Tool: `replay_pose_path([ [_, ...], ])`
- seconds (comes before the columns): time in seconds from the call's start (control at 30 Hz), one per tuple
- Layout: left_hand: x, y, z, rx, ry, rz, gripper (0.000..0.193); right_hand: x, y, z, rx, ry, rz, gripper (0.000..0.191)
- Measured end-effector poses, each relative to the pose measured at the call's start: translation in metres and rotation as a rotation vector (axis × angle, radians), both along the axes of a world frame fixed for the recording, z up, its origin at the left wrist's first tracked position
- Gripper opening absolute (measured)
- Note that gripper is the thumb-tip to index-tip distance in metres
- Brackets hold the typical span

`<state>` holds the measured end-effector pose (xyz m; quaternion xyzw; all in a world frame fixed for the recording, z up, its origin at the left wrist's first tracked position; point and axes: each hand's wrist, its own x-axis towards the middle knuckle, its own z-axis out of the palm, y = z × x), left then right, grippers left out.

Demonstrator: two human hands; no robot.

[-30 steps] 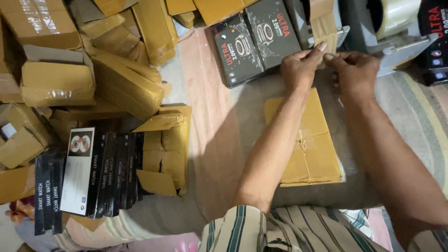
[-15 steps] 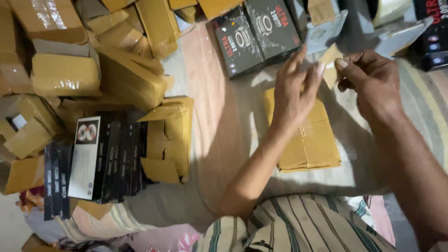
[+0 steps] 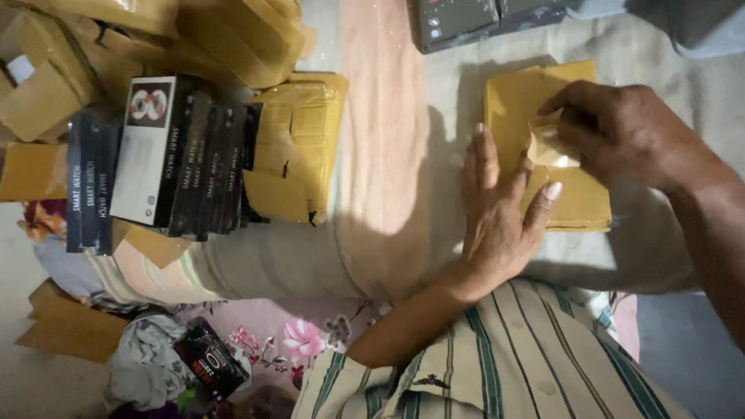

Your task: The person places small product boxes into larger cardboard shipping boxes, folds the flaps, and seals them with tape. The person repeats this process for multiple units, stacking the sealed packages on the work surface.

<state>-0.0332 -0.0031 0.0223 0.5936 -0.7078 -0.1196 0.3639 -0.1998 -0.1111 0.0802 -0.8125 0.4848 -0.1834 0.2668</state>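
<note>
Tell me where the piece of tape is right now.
The piece of tape is in the right hand, over the yellow parcel, just right of the left hand.

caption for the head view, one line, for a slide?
Left hand steadies a tan paper-wrapped parcel while the right hand presses a strip of clear tape onto it.

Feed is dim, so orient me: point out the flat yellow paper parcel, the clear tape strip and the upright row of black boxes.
flat yellow paper parcel (image 3: 578, 203), head view, lower right face.
clear tape strip (image 3: 549, 151), head view, middle.
upright row of black boxes (image 3: 203, 159), head view, spines.
</note>
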Motion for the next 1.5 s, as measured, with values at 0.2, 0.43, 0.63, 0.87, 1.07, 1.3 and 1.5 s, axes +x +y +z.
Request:
replay_pose_path([
  [0.2, 0.003, 0.003, -0.009, 0.001, 0.063, -0.052, 0.066, 0.004, 0.004, -0.012, -0.104, 0.210, -0.039, 0.036],
  [0.43, 0.034, 0.010, -0.003, 0.108, 0.067, 0.020, 0.083, 0.012, 0.015, -0.023, -0.248, 0.375, -0.099, 0.060],
  [0.63, 0.040, 0.020, 0.006, -0.052, -0.026, -0.106, 0.072, -0.003, 0.030, -0.023, -0.329, 0.473, -0.284, 0.112],
  [0.87, 0.035, -0.017, 0.005, -0.083, -0.141, -0.285, 0.079, -0.034, 0.067, -0.051, -0.157, 0.204, -0.251, 0.134],
  [1.07, 0.037, -0.022, 0.004, 0.013, -0.398, -0.460, 0.093, -0.025, 0.093, -0.062, -0.229, 0.018, -0.227, 0.102],
  [1.3, 0.071, 0.004, -0.008, -0.127, -0.134, -0.514, 0.062, -0.003, 0.107, -0.050, -0.346, -0.136, -0.337, 0.055],
  [1.5, 0.080, -0.045, -0.015, -0.073, 0.273, -0.286, 0.040, 0.008, 0.129, -0.055, -0.479, -0.127, -0.417, 0.077],
])
